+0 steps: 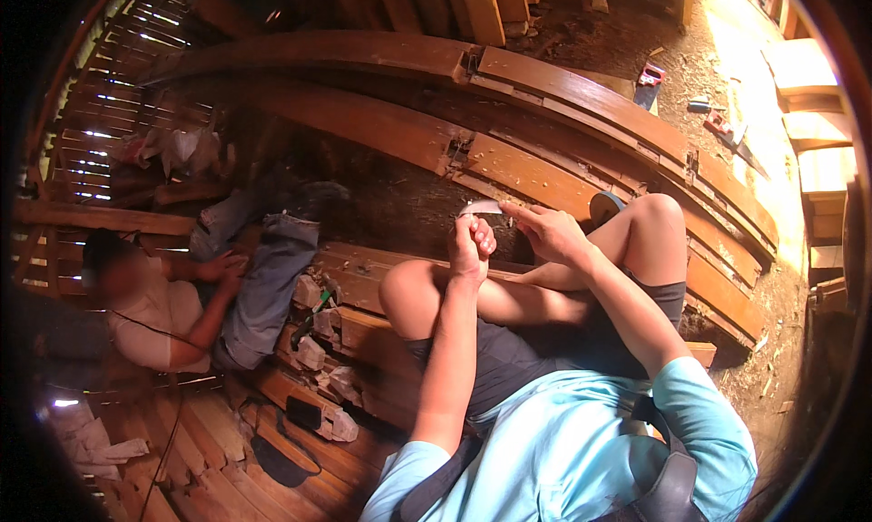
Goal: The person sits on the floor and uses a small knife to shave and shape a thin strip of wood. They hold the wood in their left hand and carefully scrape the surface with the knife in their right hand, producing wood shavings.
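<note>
In front of my raised knees, my left hand (pixel 471 247) is closed in a fist round the lower end of a pale, curved, blade-like piece (pixel 487 208). The piece sticks up past the thumb and bends to the right; its lower part is hidden in the fist. From the right, my right hand (pixel 552 234) meets its other end, with the index finger reaching along to the tip and the fingers drawn together there. Beyond both hands lie long brown wooden beams (pixel 527 171) with notched joints and scattered shavings.
A person (pixel 173 318) sits at the left, hands together near the knees. Beside me are wood offcuts (pixel 309 354), a dark phone-like object (pixel 304 413) and a black cloth item (pixel 283 460) on boards. Saws (pixel 648 84) lie on the ground at upper right; stacked planks (pixel 822 123) stand at right.
</note>
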Action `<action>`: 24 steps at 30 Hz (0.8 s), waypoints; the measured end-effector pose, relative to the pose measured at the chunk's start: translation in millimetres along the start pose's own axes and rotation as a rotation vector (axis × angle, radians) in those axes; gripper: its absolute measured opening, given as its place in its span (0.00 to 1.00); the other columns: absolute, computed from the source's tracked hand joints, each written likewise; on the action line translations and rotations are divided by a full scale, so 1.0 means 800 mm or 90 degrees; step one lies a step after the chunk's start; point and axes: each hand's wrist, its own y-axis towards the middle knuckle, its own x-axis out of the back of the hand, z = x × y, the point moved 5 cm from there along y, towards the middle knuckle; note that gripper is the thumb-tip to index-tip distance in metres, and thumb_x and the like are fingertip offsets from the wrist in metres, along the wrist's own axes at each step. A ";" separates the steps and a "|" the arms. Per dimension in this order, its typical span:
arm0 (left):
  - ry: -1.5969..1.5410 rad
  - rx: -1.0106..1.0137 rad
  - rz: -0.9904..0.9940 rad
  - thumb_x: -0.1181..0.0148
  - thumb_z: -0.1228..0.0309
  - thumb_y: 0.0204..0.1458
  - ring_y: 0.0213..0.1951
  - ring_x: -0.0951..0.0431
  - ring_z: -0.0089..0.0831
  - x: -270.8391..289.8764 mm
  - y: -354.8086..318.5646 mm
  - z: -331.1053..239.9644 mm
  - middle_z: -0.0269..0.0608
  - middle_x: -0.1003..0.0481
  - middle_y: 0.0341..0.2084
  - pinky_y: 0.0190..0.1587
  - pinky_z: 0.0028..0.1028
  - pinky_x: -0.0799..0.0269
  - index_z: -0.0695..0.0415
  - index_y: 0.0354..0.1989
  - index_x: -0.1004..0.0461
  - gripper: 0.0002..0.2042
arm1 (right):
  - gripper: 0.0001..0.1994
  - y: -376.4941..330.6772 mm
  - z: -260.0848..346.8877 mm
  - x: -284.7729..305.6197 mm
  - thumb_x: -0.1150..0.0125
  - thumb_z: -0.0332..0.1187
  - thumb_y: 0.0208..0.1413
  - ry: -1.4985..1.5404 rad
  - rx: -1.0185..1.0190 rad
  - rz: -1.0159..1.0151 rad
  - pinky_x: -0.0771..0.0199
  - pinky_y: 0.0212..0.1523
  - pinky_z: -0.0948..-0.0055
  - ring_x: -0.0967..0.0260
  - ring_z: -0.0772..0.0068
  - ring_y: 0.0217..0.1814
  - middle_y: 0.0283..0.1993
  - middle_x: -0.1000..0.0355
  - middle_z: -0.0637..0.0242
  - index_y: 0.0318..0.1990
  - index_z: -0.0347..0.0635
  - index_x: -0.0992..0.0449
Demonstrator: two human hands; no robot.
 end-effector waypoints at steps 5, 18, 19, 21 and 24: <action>0.124 -0.029 0.073 0.57 0.65 0.57 0.15 0.40 0.18 -0.032 -0.021 0.023 0.32 0.38 0.15 0.15 0.18 0.42 0.52 0.20 0.42 0.13 | 0.24 0.022 -0.116 0.037 0.48 0.33 0.56 0.104 -0.266 -0.151 0.30 0.43 0.68 0.27 0.55 0.41 0.39 0.26 0.51 0.61 0.56 0.38; 0.039 -0.064 -0.137 0.52 0.59 0.59 0.18 0.34 0.19 0.019 0.013 0.009 0.32 0.30 0.23 0.18 0.20 0.38 0.51 0.27 0.34 0.12 | 0.21 0.005 0.007 0.036 0.46 0.32 0.53 0.027 0.000 0.004 0.28 0.37 0.54 0.28 0.45 0.39 0.36 0.27 0.48 0.56 0.56 0.35; 0.035 -0.059 -0.135 0.52 0.59 0.59 0.19 0.33 0.19 0.021 0.012 0.008 0.32 0.29 0.25 0.18 0.20 0.37 0.51 0.31 0.34 0.10 | 0.21 0.004 0.007 0.032 0.46 0.32 0.53 0.023 0.014 0.021 0.28 0.37 0.54 0.28 0.46 0.39 0.37 0.27 0.49 0.56 0.57 0.35; 0.033 -0.065 -0.141 0.52 0.61 0.60 0.19 0.33 0.19 0.024 0.019 0.006 0.32 0.29 0.25 0.18 0.20 0.37 0.51 0.34 0.34 0.09 | 0.20 0.009 0.003 0.028 0.45 0.33 0.53 0.006 0.036 0.054 0.28 0.36 0.55 0.28 0.46 0.38 0.38 0.26 0.51 0.55 0.57 0.33; 0.050 -0.048 -0.146 0.54 0.63 0.61 0.20 0.33 0.19 0.023 0.021 0.014 0.32 0.30 0.26 0.18 0.20 0.36 0.51 0.40 0.36 0.06 | 0.21 0.005 -0.002 0.019 0.44 0.33 0.52 -0.024 0.052 0.086 0.28 0.35 0.55 0.28 0.48 0.36 0.39 0.26 0.54 0.55 0.58 0.32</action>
